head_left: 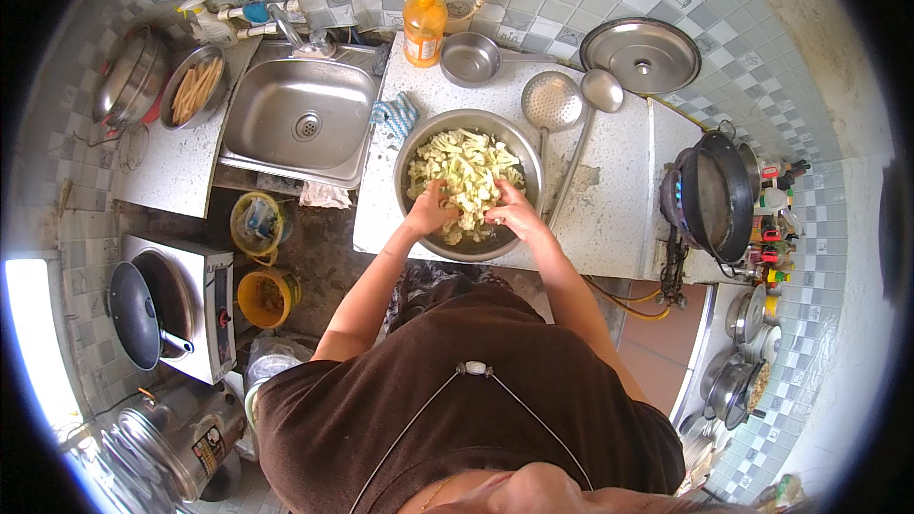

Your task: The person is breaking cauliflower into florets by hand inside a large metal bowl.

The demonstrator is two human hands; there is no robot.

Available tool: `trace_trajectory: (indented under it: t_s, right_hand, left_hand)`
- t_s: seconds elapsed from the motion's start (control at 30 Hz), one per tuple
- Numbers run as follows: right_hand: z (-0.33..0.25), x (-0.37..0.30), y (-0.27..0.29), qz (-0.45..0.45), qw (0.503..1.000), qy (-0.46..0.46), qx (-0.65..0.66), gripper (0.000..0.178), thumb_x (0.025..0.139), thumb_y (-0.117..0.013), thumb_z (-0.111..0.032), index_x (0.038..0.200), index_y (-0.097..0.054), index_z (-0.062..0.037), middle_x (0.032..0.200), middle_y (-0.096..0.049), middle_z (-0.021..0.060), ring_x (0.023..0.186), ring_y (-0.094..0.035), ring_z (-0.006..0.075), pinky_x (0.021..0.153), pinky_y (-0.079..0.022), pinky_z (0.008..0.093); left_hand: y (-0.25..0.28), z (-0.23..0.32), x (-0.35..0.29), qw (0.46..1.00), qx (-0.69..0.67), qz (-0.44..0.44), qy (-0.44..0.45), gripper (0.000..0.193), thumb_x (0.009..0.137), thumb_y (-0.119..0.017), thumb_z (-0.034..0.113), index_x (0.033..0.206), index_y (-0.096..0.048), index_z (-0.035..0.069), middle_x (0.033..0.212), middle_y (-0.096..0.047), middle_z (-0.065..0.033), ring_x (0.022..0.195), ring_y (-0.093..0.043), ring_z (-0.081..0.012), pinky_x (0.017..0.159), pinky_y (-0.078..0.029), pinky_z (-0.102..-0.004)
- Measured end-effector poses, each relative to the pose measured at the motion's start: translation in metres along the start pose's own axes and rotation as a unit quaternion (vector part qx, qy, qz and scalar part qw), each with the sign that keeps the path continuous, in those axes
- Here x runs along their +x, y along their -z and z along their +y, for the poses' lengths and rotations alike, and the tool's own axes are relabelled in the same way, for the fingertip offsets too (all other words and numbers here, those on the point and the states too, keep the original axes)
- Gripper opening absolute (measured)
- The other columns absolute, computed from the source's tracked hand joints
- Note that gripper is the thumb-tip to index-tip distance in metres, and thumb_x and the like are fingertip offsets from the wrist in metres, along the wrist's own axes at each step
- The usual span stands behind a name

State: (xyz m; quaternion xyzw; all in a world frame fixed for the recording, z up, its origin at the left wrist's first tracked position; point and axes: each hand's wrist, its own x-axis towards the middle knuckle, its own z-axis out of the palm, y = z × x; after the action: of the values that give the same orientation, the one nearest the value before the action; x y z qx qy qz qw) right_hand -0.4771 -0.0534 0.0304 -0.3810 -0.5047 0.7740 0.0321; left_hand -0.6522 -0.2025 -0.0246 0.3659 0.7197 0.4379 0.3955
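Observation:
Cut cauliflower florets (pixel 464 164), pale yellow-green, are heaped in a wide stainless steel bowl (pixel 526 145) on the speckled white counter. My left hand (pixel 428 210) reaches into the near left of the bowl, its fingers curved around the florets. Opposite it, on the near right, my right hand (pixel 515 213) cups the heap with thumb and fingers bent inward. Several florets lie between the two hands. Some fingertips are buried among the pieces, and the bottom of the bowl is mostly covered.
Left of the bowl are a blue-white cloth (pixel 395 115) and a steel sink (pixel 303 95). Behind stand an orange pump bottle (pixel 424 27) and a saucepan (pixel 470 59). A skimmer (pixel 551 101) and a ladle (pixel 602 91) lie to the right, before a wok (pixel 716 198).

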Motion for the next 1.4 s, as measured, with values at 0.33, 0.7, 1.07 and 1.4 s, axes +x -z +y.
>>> trace_trajectory:
  t_s: [0.33, 0.7, 1.07, 1.4]
  right_hand:
    - [-0.017, -0.017, 0.007, 0.048, 0.993, 0.107, -0.033, 0.042, 0.079, -0.069, 0.002, 0.115, -0.05, -0.004, 0.094, -0.062, 0.0071, 0.074, -0.063, 0.0146, 0.06, -0.051, 0.0282]
    - [-0.022, -0.029, -0.001, 0.086, 0.987, 0.133, -0.031, 0.042, 0.08, -0.063, 0.002, 0.119, -0.051, -0.0106, 0.097, -0.055, 0.0005, 0.075, -0.053, 0.0067, 0.059, -0.039, 0.02]
    - [-0.019, -0.024, -0.022, 0.068, 0.961, 0.239, -0.122, 0.052, 0.071, -0.071, 0.008, 0.118, -0.054, -0.0049, 0.113, -0.058, 0.0039, 0.102, -0.055, 0.0131, 0.086, -0.047, 0.0269]
    - [-0.029, -0.035, -0.037, 0.048, 0.974, 0.211, -0.063, 0.035, 0.085, -0.06, 0.007, 0.118, -0.054, -0.0019, 0.112, -0.06, 0.0045, 0.102, -0.058, 0.0113, 0.074, -0.052, 0.0245]
  left_hand:
    - [0.018, 0.027, -0.004, 0.988, -0.134, 0.058, -0.048, 0.041, 0.079, -0.071, 0.008, 0.115, -0.054, -0.001, 0.09, -0.065, -0.0089, 0.082, -0.061, -0.0139, 0.068, -0.05, -0.0281]
    - [0.022, 0.033, -0.012, 0.955, -0.294, 0.031, -0.003, 0.047, 0.074, -0.05, -0.013, 0.119, -0.054, -0.002, 0.108, -0.062, -0.0105, 0.098, -0.06, -0.0168, 0.082, -0.05, -0.0282]
    - [0.007, 0.1, -0.025, 0.987, -0.056, 0.071, -0.129, 0.048, 0.073, -0.078, 0.007, 0.118, -0.062, 0.009, 0.112, -0.06, -0.0113, 0.097, -0.061, -0.0246, 0.08, -0.052, -0.0353]
    - [0.0, 0.075, -0.017, 0.977, -0.196, 0.03, -0.073, 0.021, 0.092, -0.055, 0.002, 0.113, -0.057, 0.0, 0.093, -0.066, -0.0079, 0.084, -0.064, -0.0137, 0.072, -0.053, -0.0278]
